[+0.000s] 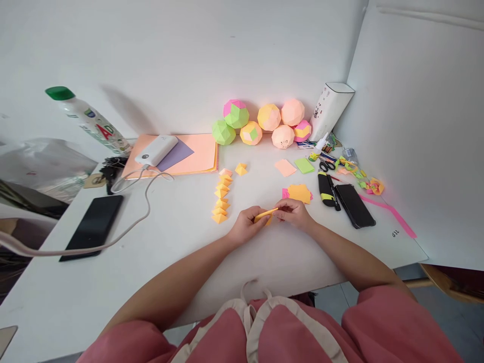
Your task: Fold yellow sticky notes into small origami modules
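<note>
A small folded orange paper piece (265, 215) is pinched between both hands above the white table (181, 242). My left hand (246, 226) is closed on its left end. My right hand (292, 212) is closed on its right end. Just left of my hands lies a row of several folded orange paper units (222, 198). A stack of orange and pink note squares (298, 193) sits right behind my right hand.
Several coloured paper balls (260, 123) stand by the back wall, beside a white box (330, 110). Peach paper sheets (189, 151) carry a white power bank (156, 149) with a cable. There are two phones (93, 226) (354, 204), a marker (324, 188), scissors (326, 164) and a bottle (91, 121).
</note>
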A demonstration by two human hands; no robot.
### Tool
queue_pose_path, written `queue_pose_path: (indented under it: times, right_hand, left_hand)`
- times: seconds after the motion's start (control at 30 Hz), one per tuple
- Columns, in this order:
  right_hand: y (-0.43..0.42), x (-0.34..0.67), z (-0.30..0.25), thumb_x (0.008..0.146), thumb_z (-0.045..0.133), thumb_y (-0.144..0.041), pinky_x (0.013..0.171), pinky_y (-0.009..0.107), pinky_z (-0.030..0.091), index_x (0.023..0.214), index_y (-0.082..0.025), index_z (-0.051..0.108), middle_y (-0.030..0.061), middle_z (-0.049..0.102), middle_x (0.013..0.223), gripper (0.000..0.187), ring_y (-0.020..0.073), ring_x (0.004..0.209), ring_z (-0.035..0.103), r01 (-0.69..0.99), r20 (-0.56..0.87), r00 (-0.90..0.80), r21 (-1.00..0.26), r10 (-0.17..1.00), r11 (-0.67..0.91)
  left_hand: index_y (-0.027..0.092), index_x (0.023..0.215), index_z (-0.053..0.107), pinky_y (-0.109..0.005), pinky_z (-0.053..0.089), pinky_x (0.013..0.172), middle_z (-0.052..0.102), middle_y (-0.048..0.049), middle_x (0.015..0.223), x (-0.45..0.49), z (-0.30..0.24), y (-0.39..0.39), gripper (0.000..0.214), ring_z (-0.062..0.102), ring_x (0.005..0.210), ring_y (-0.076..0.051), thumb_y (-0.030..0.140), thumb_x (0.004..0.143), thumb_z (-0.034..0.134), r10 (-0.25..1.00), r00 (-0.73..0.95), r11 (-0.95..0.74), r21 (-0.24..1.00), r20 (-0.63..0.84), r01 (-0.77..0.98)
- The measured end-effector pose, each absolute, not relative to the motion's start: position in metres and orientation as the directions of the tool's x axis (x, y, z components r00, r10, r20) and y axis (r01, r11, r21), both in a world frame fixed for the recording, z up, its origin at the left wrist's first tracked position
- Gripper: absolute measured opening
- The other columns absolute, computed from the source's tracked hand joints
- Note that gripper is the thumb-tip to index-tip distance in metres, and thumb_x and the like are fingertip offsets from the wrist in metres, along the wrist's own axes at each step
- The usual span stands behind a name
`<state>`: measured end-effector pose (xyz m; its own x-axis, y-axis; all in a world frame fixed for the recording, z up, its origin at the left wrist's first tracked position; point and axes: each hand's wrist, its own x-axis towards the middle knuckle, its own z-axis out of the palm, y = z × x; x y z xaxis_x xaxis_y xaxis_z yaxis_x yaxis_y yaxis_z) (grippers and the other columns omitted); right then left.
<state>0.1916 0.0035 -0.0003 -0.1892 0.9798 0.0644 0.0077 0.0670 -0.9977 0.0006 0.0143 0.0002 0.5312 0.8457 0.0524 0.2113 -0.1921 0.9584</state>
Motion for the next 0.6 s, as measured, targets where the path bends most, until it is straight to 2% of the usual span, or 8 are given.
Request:
queue_pose_path:
  times: [0.2, 0.6]
  right_hand:
    - [0.0027, 0.1916, 0.0008, 0.069, 0.070, -0.028, 0.048, 0.023, 0.046, 0.073, -0.017, 0.064, -0.0014, 0.058, 0.064, 0.014, 0.0086, 0.049, 0.053, 0.007, 0.052, -0.205, -0.998, 0.977, 0.054]
    - [0.0015, 0.1905, 0.0063, 0.067, 0.071, -0.031, 0.047, 0.024, 0.045, 0.069, -0.017, 0.063, -0.0006, 0.057, 0.064, 0.017, 0.0096, 0.050, 0.051, 0.074, 0.077, -0.175, -0.993, 0.982, 0.091]
  left_hand:
    - [0.018, 0.081, 0.065, -0.023, 0.038, 0.056, 0.051, 0.0000, 0.068, 0.0002, -0.0001, 0.0141, 0.027, 0.044, 0.060, -0.010, 0.041, 0.081, 0.051, 0.841, 0.537, -0.205, 0.957, 0.064, 0.206]
    - [0.016, 0.068, 0.059, -0.022, 0.035, 0.052, 0.047, 0.0008, 0.062, -0.0003, 0.0010, 0.0136, 0.032, 0.041, 0.056, -0.010, 0.044, 0.080, 0.050, 0.844, 0.534, -0.193, 0.957, 0.048, 0.219]
